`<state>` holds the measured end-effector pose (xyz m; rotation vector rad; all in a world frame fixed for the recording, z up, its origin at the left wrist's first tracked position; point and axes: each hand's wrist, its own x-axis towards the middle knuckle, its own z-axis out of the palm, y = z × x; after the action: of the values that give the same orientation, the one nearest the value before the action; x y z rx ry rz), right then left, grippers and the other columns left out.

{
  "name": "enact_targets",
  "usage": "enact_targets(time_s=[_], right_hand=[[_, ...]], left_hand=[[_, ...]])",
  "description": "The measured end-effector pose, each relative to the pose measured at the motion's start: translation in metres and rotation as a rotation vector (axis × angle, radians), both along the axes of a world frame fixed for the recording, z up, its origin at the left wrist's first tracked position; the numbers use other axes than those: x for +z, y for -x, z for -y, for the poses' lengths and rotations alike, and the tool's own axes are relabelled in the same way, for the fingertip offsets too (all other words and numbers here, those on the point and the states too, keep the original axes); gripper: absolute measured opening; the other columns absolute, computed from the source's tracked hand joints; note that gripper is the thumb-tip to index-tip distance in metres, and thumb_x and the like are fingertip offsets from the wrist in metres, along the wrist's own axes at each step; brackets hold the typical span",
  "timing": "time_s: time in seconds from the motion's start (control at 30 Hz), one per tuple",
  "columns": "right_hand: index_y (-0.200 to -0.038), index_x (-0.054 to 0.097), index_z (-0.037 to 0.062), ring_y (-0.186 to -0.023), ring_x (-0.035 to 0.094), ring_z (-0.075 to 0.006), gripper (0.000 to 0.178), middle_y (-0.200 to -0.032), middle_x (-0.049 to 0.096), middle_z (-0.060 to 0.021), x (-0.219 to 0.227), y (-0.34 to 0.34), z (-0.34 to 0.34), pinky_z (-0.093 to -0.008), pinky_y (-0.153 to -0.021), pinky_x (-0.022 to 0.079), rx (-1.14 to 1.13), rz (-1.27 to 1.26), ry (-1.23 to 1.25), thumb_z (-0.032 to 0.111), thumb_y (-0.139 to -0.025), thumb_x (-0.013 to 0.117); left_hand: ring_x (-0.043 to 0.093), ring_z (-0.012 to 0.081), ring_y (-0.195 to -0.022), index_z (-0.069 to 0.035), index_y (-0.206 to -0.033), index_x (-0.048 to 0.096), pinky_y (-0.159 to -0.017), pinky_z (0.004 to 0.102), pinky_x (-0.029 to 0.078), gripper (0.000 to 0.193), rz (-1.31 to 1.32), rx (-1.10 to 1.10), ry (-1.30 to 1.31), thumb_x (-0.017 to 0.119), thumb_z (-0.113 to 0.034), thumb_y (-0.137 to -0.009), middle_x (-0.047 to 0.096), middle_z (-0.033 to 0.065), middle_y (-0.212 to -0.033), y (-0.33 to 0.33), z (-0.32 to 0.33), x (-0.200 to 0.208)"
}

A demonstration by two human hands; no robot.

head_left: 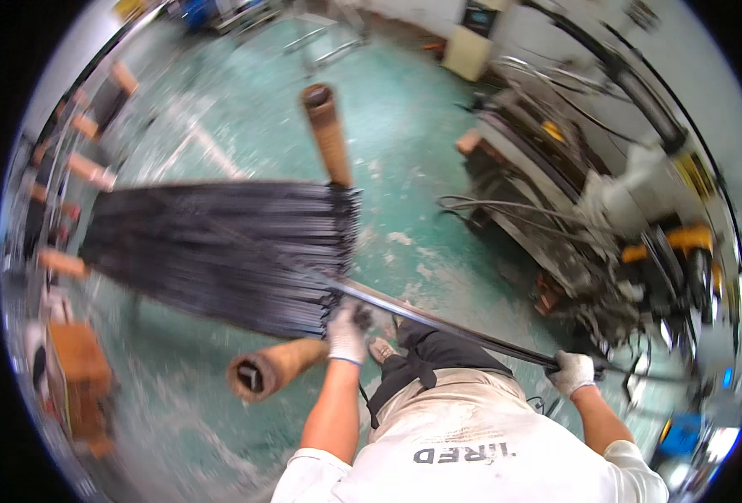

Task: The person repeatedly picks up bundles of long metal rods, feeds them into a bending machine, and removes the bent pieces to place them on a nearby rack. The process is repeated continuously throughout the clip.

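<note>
A long, thin dark metal bar (446, 327) slants from the near end of a stack of similar dark bars (228, 251) down to the right, past the front of my body. My right hand (572, 373), in a pale work glove with darkened fingers, is closed around its right part. My left hand (348, 334), also gloved, is at the stack's right end, just below the slanting bar. Its fingers are blurred and dark, and I cannot tell whether they grip anything. The stack lies between two tan, tube-covered posts, an upper post (327, 134) and a lower post (278, 369).
On the right stands a grimy machine (530, 201) with loose cables and a yellow-and-black power tool (673, 251). More tan-ended posts (90, 170) line the left side, above an orange-brown box (79, 365). A beige cabinet (471, 42) stands at the far wall. The green floor (404, 168) is worn.
</note>
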<state>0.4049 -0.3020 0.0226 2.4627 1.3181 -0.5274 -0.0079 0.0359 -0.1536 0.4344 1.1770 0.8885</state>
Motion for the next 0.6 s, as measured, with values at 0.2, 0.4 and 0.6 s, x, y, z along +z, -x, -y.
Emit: enact_targets(time_s=[0.2, 0.4, 0.6], right_hand=[[-0.076, 0.074, 0.0127, -0.075, 0.075, -0.0428, 0.025, -0.074, 0.073, -0.0171, 0.014, 0.013, 0.097, -0.0558, -0.072, 0.058, -0.139, 0.170, -0.221, 0.036, -0.076, 0.083], [-0.078, 0.075, 0.0116, -0.076, 0.074, -0.0441, 0.010, -0.074, 0.073, -0.0184, -0.023, -0.105, 0.200, -0.0558, -0.077, 0.060, -0.253, 0.223, -0.355, 0.020, -0.073, 0.077], [-0.097, 0.080, 0.0078, -0.111, 0.071, -0.0482, 0.015, -0.107, 0.078, -0.0237, -0.036, -0.248, 0.364, -0.0543, -0.100, 0.056, -0.940, 0.571, -0.586, 0.008, -0.087, 0.070]], left_hand=[[0.067, 0.0275, -0.099, -0.009, -0.098, 0.069, -0.096, 0.0464, 0.053, 0.023, 0.432, 0.037, 0.161, 0.065, -0.030, -0.107, 0.072, 0.0077, -0.100, -0.034, -0.032, 0.028], [0.066, 0.0262, -0.090, -0.005, -0.098, 0.071, -0.089, 0.0417, 0.056, 0.015, 0.231, -0.167, -0.156, 0.062, -0.014, -0.107, 0.070, 0.0105, -0.093, -0.115, 0.046, 0.112], [0.068, 0.0227, -0.096, 0.000, -0.120, 0.071, -0.095, 0.0405, 0.060, 0.016, 0.570, -0.112, -0.258, 0.071, -0.013, -0.111, 0.075, 0.0078, -0.103, -0.183, 0.020, 0.238]])
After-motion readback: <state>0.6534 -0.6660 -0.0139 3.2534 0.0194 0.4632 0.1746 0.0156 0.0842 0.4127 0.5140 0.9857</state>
